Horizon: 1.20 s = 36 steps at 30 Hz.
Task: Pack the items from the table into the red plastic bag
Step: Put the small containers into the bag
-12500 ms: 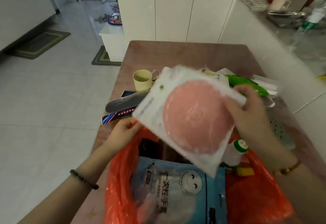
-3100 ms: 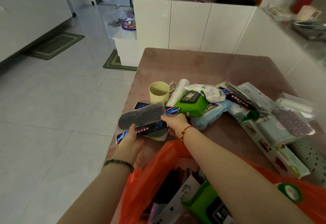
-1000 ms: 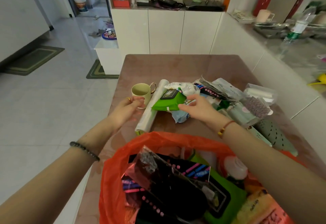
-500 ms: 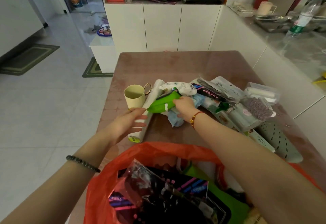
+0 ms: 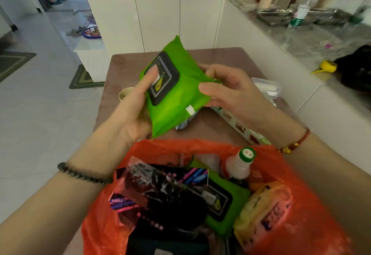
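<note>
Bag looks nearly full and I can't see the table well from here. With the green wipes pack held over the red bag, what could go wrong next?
The red bag is already heaped, so the green wipes pack, held by the left hand and right hand, may slide off the black packet. It could also knock the upright white bottle. Neither hand holds the bag rim, so it may sag.

I can read no words anywhere. The green wipes pack [image 5: 176, 92] I hold has a black lid label with an avocado picture; its lettering is too blurred. Print on the yellow packet [image 5: 265, 212] in my red bag [image 5: 313, 214] is also illegible.
</note>
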Motion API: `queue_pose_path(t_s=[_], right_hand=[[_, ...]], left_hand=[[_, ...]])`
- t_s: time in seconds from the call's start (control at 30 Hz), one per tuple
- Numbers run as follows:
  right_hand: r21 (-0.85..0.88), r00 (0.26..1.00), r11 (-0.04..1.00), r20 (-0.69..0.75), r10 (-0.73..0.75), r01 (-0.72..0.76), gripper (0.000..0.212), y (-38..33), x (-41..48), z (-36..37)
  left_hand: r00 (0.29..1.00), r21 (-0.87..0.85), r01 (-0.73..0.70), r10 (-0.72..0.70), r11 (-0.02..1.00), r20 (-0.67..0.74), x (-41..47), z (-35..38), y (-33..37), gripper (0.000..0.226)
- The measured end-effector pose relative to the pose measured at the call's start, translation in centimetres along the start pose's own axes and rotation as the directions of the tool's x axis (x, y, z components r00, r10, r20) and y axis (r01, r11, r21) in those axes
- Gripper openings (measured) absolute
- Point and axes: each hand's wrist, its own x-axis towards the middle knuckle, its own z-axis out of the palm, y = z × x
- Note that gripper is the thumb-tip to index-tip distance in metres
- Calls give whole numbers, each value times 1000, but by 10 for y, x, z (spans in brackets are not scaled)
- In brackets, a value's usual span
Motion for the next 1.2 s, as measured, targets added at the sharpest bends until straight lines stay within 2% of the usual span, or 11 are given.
queue_pose_path(t_s=[0.13, 0.2, 0.3, 0.4, 0.47, 0.53, 0.63, 0.73, 0.83, 1.0, 1.2], right_hand=[[6, 997, 999, -59, 54, -54, 35, -7, -64, -27], [-206, 938, 975, -345, 8, -84, 43, 1, -100, -40], [-667, 745, 516, -662, -81, -537, 56, 27, -162, -67], [-558, 623, 289, -746, 235, -778, 102, 54, -221, -81], [-429, 510, 279, -768, 388, -859, 100, 63, -246, -74], [-386, 504, 362, -799, 328, -848, 64, 68, -260, -73], [-117, 359, 654, -899, 249, -747, 16, 61, -262, -77], [245, 234, 835, -887, 398, -493, 16, 53, -260, -84], [377, 255, 871, -850, 461, -316, 13, 54, -262, -91], [384, 468, 850, -713, 521, -361, 20, 58, -256, -88], [-42, 536, 768, -740, 406, -640, 17, 54, -261, -103]], left_hand=[[997, 98, -73, 71, 993, 23, -19, 18, -42, 62], [991, 220, -132, 125, 966, 46, -28, 23, -61, 61], [985, 362, -132, 82, 923, 150, -39, 32, -86, 64], [962, 563, -194, 43, 803, 269, -40, 42, -112, 65], [938, 677, -260, 15, 688, 345, -36, 49, -134, 77], [927, 788, -304, -26, 535, 375, -33, 56, -153, 85], [908, 885, -360, -105, 296, 405, -29, 65, -178, 86], [887, 906, -414, -186, 89, 424, -25, 66, -195, 89], [864, 892, -449, -278, -49, 420, -21, 71, -208, 89], [868, 870, -466, -274, -160, 414, -16, 95, -236, 87], [875, 770, -482, -277, -418, 397, -22, 95, -259, 85]])
